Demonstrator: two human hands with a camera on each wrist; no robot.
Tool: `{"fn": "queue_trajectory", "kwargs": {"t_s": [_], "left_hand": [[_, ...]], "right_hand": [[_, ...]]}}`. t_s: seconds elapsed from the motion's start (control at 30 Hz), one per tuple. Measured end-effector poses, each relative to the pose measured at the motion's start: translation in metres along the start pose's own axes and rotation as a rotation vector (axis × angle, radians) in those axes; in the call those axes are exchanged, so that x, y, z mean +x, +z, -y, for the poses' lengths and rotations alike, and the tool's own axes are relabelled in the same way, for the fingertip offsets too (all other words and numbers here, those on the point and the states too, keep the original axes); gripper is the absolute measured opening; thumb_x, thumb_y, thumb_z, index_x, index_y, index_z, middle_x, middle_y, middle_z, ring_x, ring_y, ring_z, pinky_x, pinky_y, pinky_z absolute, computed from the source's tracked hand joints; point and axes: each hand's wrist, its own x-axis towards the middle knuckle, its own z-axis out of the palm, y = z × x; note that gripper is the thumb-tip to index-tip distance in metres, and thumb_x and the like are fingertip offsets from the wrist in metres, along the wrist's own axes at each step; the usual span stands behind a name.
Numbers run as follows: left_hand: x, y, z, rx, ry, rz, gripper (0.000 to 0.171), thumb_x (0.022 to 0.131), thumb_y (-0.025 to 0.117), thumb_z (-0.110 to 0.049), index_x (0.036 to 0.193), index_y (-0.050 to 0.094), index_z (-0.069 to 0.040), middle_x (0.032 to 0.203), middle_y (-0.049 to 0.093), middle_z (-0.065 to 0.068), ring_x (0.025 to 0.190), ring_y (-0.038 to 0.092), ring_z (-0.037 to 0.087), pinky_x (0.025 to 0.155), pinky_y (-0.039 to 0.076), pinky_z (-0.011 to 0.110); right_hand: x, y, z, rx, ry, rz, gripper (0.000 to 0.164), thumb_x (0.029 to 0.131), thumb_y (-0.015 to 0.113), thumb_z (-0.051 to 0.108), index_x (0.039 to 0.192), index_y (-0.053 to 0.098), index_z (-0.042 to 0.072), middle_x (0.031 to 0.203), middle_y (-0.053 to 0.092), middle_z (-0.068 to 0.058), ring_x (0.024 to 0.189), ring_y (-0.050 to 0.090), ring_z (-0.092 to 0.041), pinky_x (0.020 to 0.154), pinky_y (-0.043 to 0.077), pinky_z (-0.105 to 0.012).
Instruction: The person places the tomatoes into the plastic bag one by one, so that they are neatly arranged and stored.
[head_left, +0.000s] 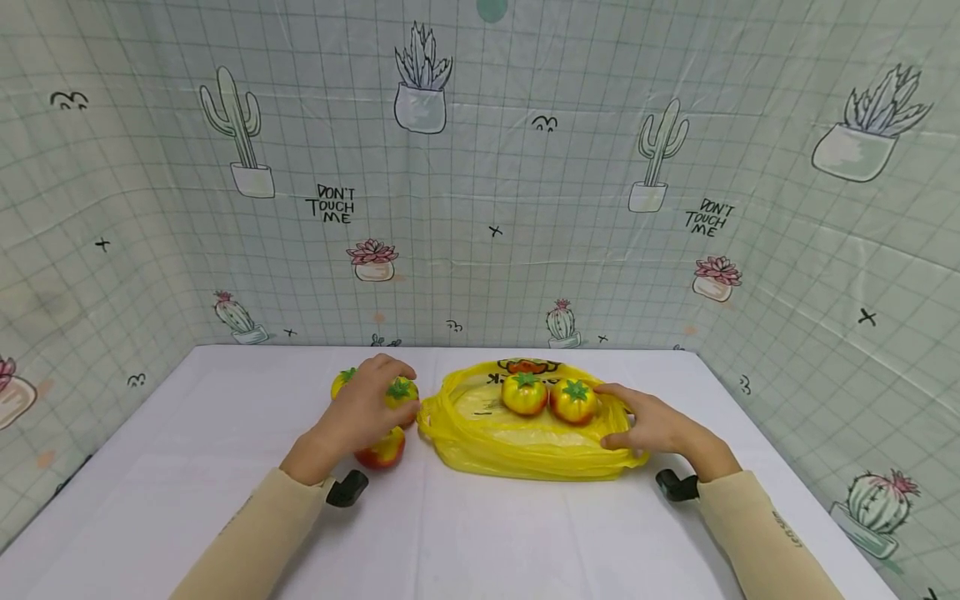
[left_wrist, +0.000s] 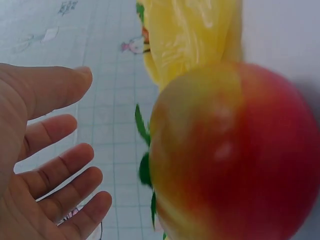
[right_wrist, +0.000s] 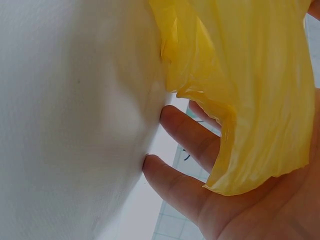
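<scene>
Two yellow-and-red tomatoes with green leafy tops, a left tomato (head_left: 523, 395) and a right tomato (head_left: 574, 402), lie on a yellow plastic bag (head_left: 517, 462). My left hand (head_left: 356, 417) is over a group of similar tomatoes left of the bag, its fingers spread and apart from the near tomato (left_wrist: 225, 155) in the left wrist view. Behind that hand another tomato (head_left: 342, 381) is partly hidden. My right hand (head_left: 654, 421) is at the bag's right edge. In the right wrist view, the bag (right_wrist: 255, 100) drapes over its palm, with fingers extended under it.
A white-covered table (head_left: 480, 542) carries everything. Behind it and at both sides hangs a gridded cloth (head_left: 480, 167) printed with cacti. Dark wrist-camera mounts (head_left: 347, 489) sit at the cuffs of beige sleeves.
</scene>
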Motion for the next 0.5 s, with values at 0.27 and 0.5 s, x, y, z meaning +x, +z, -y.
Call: {"fn": "queue_trajectory", "kwargs": {"t_s": [0.27,0.5], "left_hand": [[0.0,-0.003,0.02,-0.011,-0.028,-0.029,0.035,0.083,0.076,-0.023,0.111,0.061,-0.009,0.117,0.053,0.008,0.099,0.052,0.027,0.089,0.048,0.044],[0.001,-0.006,0.037,0.014,-0.068,-0.058,0.035,0.084,0.074,-0.021,0.113,0.061,-0.007,0.121,0.051,0.012,0.113,0.046,0.033,0.098,0.04,0.052]], "right_hand": [[-0.001,0.0,0.0,0.008,-0.016,-0.004,0.08,0.076,0.074,0.042,0.145,0.038,0.02,0.147,0.039,-0.014,0.128,0.039,-0.039,0.1,0.032,-0.065],[-0.001,0.0,0.001,0.015,-0.011,-0.004,0.08,0.076,0.074,0.042,0.144,0.038,0.02,0.147,0.039,-0.013,0.13,0.037,-0.041,0.099,0.031,-0.066]]}}
